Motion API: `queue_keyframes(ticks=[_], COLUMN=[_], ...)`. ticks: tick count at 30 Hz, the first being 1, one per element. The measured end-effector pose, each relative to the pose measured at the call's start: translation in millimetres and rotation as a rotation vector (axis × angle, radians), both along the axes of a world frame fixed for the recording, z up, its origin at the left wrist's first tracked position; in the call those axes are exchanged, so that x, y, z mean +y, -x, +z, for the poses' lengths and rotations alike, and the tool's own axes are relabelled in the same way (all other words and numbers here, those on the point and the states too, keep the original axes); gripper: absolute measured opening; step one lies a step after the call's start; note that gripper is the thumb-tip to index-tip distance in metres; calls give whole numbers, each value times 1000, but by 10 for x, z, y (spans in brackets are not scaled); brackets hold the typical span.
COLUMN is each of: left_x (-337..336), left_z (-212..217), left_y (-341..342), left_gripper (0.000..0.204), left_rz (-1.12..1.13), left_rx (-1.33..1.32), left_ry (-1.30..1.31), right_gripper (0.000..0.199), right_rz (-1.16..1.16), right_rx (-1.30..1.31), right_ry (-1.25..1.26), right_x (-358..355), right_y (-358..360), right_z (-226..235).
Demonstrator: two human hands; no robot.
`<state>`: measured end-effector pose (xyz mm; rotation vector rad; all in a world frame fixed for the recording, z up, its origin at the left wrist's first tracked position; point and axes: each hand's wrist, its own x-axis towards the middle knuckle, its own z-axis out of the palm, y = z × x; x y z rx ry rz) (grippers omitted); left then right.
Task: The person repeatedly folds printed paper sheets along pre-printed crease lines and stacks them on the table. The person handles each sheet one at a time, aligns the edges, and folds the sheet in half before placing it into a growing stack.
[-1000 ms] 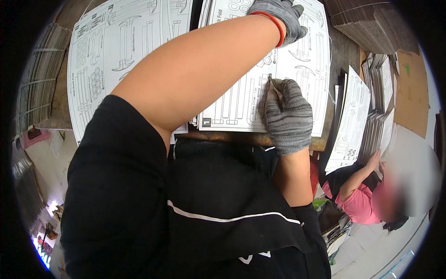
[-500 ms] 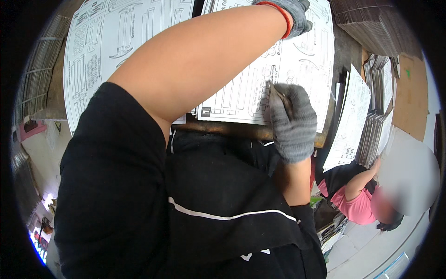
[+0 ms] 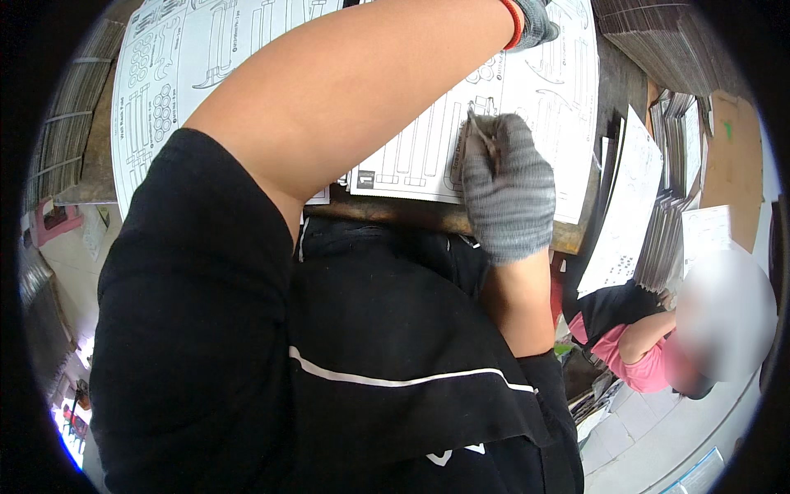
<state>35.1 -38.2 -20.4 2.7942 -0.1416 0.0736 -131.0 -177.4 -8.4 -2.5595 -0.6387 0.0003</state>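
Observation:
A printed white sheet (image 3: 568,123) with black line drawings of parts lies on the table. My right hand (image 3: 510,193), in a grey knitted glove, is closed over the sheet's near part. A thin, dark, pointed tool (image 3: 476,122) sticks out past its fingers; its exact kind is unclear. My left arm reaches across to the far side, and my left hand (image 3: 539,25), gloved in grey with a red cuff, rests on the same sheet. Its fingers look apart, though the picture's top edge cuts part of it off. Another printed sheet (image 3: 156,165) lies on the left, partly under my arm.
Stacked flat boards stand at the far left (image 3: 66,123) and far right (image 3: 666,49). The table's worn edge (image 3: 395,212) runs before me. At right, a co-worker in a pink shirt (image 3: 638,362) sits by upright printed boards (image 3: 629,206) and a brown board (image 3: 732,165).
My right hand has moved away from me and slightly left over the sheet with the tool. My left hand has shifted a little farther up and right. The co-worker's arm has moved.

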Motion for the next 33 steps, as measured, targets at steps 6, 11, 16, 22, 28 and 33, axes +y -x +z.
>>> queue_keyframes(ticks=[6, 11, 16, 22, 28, 33], left_x=[2, 22, 602, 921, 1081, 1188], left_z=[5, 36, -379, 96, -253, -132], left_y=[-3, 31, 340, 1473, 1767, 1887], left_gripper=[68, 67, 47, 46, 40, 32], left_rz=[7, -5, -137, 397, 488, 517], left_rx=[-11, -19, -178, 60, 271, 360], left_ry=[20, -9, 902, 1107, 1168, 1285], right_gripper=[11, 13, 23, 29, 40, 43], right_rz=[36, 5, -128, -359, -212, -157], right_rx=[86, 196, 56, 25, -118, -70], right_ry=[27, -116, -276, -397, -261, -377], right_x=[-195, -266, -567, -1191, -1039, -941], right_y=[422, 431, 338, 60, 122, 197], right_z=[193, 127, 158, -111, -142, -135])
